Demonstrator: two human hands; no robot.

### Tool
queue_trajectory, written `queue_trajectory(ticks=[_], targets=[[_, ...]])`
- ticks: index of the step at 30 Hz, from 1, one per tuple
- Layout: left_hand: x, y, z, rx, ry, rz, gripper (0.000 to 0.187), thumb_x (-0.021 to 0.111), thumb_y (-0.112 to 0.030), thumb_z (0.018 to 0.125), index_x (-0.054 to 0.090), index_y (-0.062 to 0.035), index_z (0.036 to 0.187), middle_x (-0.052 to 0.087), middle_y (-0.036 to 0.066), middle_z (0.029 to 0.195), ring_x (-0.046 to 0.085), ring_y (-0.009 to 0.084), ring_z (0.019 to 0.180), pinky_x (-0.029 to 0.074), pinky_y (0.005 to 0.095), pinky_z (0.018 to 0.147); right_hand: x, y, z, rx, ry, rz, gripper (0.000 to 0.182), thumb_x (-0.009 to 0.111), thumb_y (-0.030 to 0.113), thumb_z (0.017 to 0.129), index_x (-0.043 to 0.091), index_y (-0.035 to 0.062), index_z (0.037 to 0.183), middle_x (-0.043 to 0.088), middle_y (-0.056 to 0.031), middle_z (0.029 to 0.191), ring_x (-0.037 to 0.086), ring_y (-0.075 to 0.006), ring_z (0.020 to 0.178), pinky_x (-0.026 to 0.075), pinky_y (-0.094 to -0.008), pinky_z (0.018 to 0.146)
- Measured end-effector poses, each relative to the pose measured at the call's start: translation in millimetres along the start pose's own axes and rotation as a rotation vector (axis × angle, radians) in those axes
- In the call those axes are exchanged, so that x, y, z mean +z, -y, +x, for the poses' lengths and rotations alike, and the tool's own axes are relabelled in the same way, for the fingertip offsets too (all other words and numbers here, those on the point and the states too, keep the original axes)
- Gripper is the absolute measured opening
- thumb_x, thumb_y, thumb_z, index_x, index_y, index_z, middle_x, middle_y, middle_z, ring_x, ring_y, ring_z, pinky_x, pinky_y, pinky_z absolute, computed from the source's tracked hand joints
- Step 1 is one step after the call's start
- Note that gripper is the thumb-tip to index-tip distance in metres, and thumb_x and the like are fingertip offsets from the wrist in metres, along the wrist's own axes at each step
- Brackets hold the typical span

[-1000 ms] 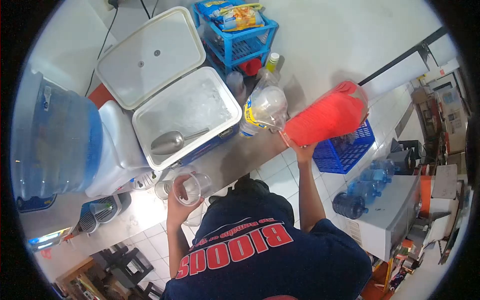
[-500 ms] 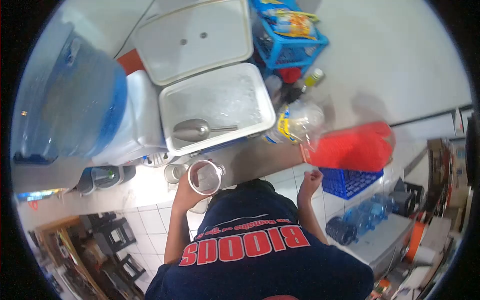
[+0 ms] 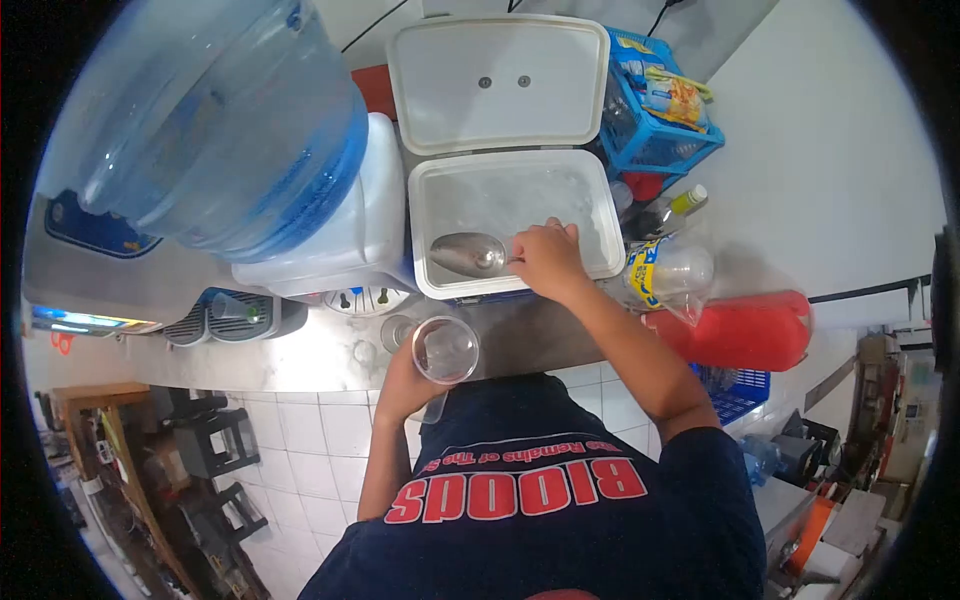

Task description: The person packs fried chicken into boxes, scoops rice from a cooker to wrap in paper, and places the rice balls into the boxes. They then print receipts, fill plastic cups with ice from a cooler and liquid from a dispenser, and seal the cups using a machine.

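My left hand [image 3: 401, 388] is closed around a clear plastic cup [image 3: 446, 350], held mouth up near the counter edge. A metal ice scoop [image 3: 466, 254] lies inside the white cooler [image 3: 417, 225], over what looks like ice [image 3: 560, 190]. Reaching over the cooler's front rim, my right hand [image 3: 550, 258] grips the scoop's handle, which the fingers mostly hide. The cooler lid [image 3: 495, 110] is raised at the back. Just left of the cup, a clear glass [image 3: 398, 333] stands on the counter.
A large water jug [image 3: 220, 150] on a dispenser is at the left. Right of the cooler are a blue basket [image 3: 665, 150] with packets, a bottle [image 3: 680, 205], bagged clear cups [image 3: 685, 270] and a red sleeve of cups or similar [image 3: 745, 332].
My right hand has moved from beside my body up into the cooler and taken hold of the scoop handle. My left hand still holds the cup. The camera view has shifted.
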State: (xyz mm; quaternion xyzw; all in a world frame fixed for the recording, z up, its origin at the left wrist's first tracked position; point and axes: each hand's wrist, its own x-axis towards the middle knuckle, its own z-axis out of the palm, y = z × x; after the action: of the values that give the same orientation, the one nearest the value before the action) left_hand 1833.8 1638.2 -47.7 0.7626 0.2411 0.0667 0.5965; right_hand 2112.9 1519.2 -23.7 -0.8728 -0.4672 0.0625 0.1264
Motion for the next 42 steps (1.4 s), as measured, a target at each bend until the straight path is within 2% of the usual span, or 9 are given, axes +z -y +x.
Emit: queue_trajectory(ticks=[3, 11, 13, 15, 20, 24, 33, 35, 42], targets=[[-19.8, 17.4, 6.7, 0.106, -0.007, -0.038, 0.087, 0.095, -0.018, 0.062, 0.057, -0.0049, 0.139, 0.066, 0.006, 0.12, 0.061, 0.0167, 0.1, 0.05, 0.031, 0.089, -7.6, 6.1, 2.7, 0.028, 0.078, -0.069, 0.014, 0.076, 0.025, 0.082, 0.074, 0.012, 0.084, 0.07, -0.0066, 0.094, 0.057, -0.0306, 0.103, 0.034, -0.046, 0.089], [-67.2, 11.3, 28.3, 0.27, 0.126, -0.012, 0.088, 0.095, -0.019, 0.061, 0.056, -0.0064, 0.139, 0.06, 0.01, 0.137, 0.058, 0.0242, 0.126, 0.048, 0.036, 0.103, -18.4, 9.5, -0.6, -0.08, 0.09, -0.193, 0.022, 0.074, 0.025, 0.087, 0.073, 0.0056, 0.097, 0.067, -0.0121, 0.098, 0.057, -0.0323, 0.101, 0.038, -0.0475, 0.088], [-72.0, 8.2, 35.7, 0.274, 0.129, -0.033, 0.087, 0.094, -0.019, 0.061, 0.056, -0.0065, 0.138, 0.058, 0.01, 0.14, 0.058, 0.0239, 0.127, 0.048, 0.0358, 0.103, -33.9, -8.8, 4.4, -0.103, 0.202, 0.267, 0.027, 0.074, 0.021, 0.087, 0.068, 0.0037, 0.107, 0.068, -0.0158, 0.095, 0.062, -0.0345, 0.094, 0.046, -0.0471, 0.082], [-73.5, 10.6, 42.6, 0.493, 0.062, 0.012, 0.087, 0.094, -0.021, 0.061, 0.056, -0.0063, 0.138, 0.051, 0.011, 0.149, 0.056, 0.024, 0.129, 0.047, 0.0353, 0.104, -73.5, -7.9, 8.1, 0.015, 0.293, 0.283, 0.026, 0.072, 0.017, 0.087, 0.064, 0.0039, 0.108, 0.066, -0.0148, 0.09, 0.062, -0.0336, 0.088, 0.048, -0.0429, 0.077], [-75.3, 0.4, 50.1, 0.384, 0.173, -0.133, 0.077, 0.093, -0.021, 0.063, 0.062, -0.0042, 0.131, 0.048, 0.014, 0.154, 0.052, 0.0302, 0.138, 0.044, 0.0398, 0.111, -170.6, -1.4, 13.6, 0.069, 0.165, 0.126, 0.023, 0.071, 0.01, 0.084, 0.065, 0.0045, 0.105, 0.069, -0.0146, 0.086, 0.066, -0.0327, 0.082, 0.051, -0.039, 0.074], [-75.4, 2.2, 56.4, 0.443, 0.221, -0.061, 0.076, 0.093, -0.022, 0.064, 0.062, -0.0037, 0.131, 0.047, 0.013, 0.156, 0.05, 0.0317, 0.14, 0.043, 0.0411, 0.113, -136.1, -6.6, 18.3, -0.024, 0.017, -0.276, 0.014, 0.071, 0.007, 0.081, 0.069, 0.0032, 0.095, 0.072, -0.0158, 0.094, 0.068, -0.0365, 0.09, 0.053, -0.0414, 0.078], [-78.0, 0.6, 61.1, 0.418, 0.263, -0.109, 0.075, 0.093, -0.023, 0.064, 0.062, -0.004, 0.131, 0.047, 0.014, 0.155, 0.051, 0.0313, 0.138, 0.042, 0.0409, 0.113, -166.1, 9.6, 32.3, 0.079, 0.054, -0.04, 0.016, 0.069, 0.02, 0.084, 0.073, 0.0083, 0.095, 0.073, -0.0154, 0.094, 0.069, -0.038, 0.096, 0.055, -0.0473, 0.083], [-76.8, 0.2, 61.1, 0.415, 0.253, -0.102, 0.076, 0.093, -0.023, 0.064, 0.062, -0.0042, 0.131, 0.047, 0.014, 0.155, 0.051, 0.0311, 0.138, 0.042, 0.0408, 0.113, -187.1, 33.3, 32.1, 0.396, 0.103, -0.201, 0.015, 0.07, 0.019, 0.083, 0.073, 0.0078, 0.092, 0.074, -0.0153, 0.094, 0.07, -0.0379, 0.095, 0.055, -0.0476, 0.082], [-70.9, 11.3, 62.6, 0.436, 0.27, -0.115, 0.082, 0.094, -0.018, 0.064, 0.057, -0.0032, 0.136, 0.044, 0.012, 0.156, 0.049, 0.0268, 0.139, 0.043, 0.0396, 0.114, -130.3, 18.5, 31.0, 0.283, 0.155, -0.132, 0.017, 0.074, 0.017, 0.08, 0.072, 0.0047, 0.092, 0.073, -0.0169, 0.088, 0.069, -0.0381, 0.089, 0.054, -0.0448, 0.079]])
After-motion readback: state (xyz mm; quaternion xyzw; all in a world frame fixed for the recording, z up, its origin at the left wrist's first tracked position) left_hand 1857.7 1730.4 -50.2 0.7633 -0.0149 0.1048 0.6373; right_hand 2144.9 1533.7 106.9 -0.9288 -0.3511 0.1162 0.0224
